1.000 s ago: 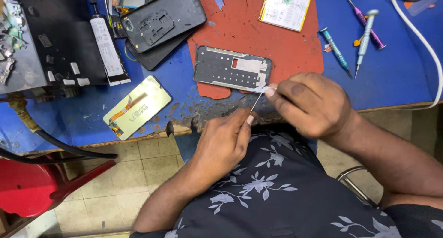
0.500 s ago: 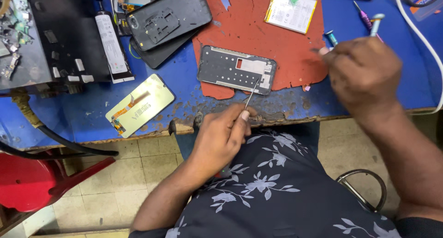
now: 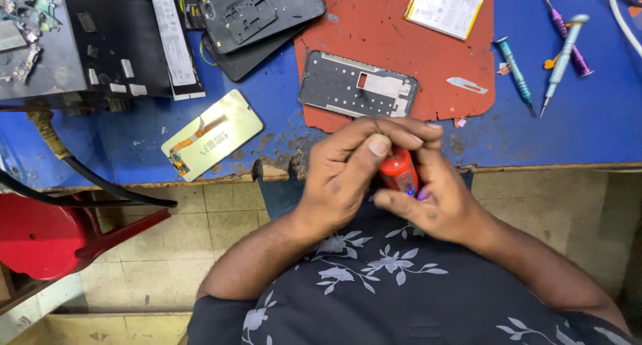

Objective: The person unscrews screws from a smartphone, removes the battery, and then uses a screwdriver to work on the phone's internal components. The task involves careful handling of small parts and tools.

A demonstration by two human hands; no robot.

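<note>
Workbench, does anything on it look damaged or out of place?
Yes. The red mat has ragged, torn edges, and the blue table surface is chipped along its front edge. The hands, left and right, hold a small red object.

We find bare blue worktop [image 3: 588, 127] to the right, below the screwdrivers [image 3: 555, 57]. Ahead, the phone frame [image 3: 358, 87] and a loose blade [image 3: 467, 85] crowd the red mat [image 3: 394, 44]; to the left, a screen panel [image 3: 212, 135] lies near the edge.

Bright, even overhead light, soft shadows, mostly sharp; slight bending at the edges
</note>
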